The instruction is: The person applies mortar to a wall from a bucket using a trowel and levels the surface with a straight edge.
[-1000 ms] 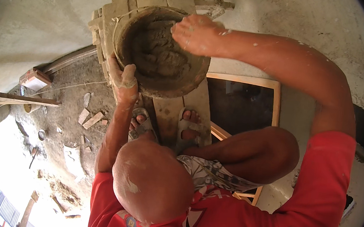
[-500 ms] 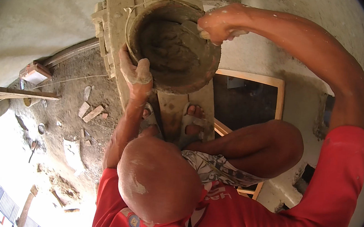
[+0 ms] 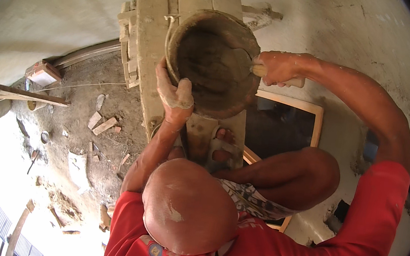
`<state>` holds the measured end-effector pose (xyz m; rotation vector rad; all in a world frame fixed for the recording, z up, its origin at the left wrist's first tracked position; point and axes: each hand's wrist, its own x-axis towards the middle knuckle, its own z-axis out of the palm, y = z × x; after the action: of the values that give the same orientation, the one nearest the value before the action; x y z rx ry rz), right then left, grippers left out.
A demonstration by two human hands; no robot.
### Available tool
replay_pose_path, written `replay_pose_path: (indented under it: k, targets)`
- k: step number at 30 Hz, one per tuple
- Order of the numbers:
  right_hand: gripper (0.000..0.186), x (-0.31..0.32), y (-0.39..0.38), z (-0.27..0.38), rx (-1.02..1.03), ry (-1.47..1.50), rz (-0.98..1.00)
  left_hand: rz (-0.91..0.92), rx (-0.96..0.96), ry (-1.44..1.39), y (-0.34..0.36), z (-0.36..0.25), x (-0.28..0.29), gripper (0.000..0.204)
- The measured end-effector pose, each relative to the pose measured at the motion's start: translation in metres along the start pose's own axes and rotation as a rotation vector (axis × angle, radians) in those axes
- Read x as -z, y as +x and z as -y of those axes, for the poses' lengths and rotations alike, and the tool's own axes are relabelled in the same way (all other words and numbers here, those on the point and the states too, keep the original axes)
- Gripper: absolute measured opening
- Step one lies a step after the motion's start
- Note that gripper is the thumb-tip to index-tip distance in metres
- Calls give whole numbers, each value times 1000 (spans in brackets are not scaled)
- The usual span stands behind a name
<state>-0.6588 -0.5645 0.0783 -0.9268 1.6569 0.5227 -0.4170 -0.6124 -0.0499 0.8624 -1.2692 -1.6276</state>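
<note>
Planks (image 3: 146, 42) under mortar pan (image 3: 213, 62), rubble (image 3: 104, 125) far below left.

A round, mortar-caked brown bucket (image 3: 213, 64), tilted so its dark, grey-smeared inside shows, has its near rim under the left fingers (image 3: 178, 96), while a wooden-handled trowel (image 3: 254, 68) juts from the right fingers (image 3: 275, 67) over its far-right rim into the bowl.
</note>
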Motion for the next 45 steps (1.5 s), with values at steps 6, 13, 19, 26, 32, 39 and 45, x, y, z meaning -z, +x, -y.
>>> replay_pose_path:
  k: [6, 13, 19, 26, 32, 39, 45]
  targets:
    - [33, -31, -7, -14, 30, 276, -32, -9, 13, 19, 0, -8, -3, 59]
    - [22, -55, 0, -28, 120, 423, -71, 24, -22, 127, 0, -9, -3, 59]
    - [18, -61, 1, -25, 123, 458, -100, -1, 23, 78, 0, -3, -1, 56]
    - [18, -58, -10, -13, 79, 490, -76, 21, -17, 79, 3, -1, 4, 56]
    - [23, -57, -12, -9, 29, 484, -59, 23, 27, 64, 3, -4, 3, 56]
    - [30, -62, -11, -10, 7, 587, -61, 42, -9, 127, 6, -5, 5, 56]
    - [39, -65, -16, -5, -3, 672, -54, 58, 31, 91, 7, -3, 8, 56]
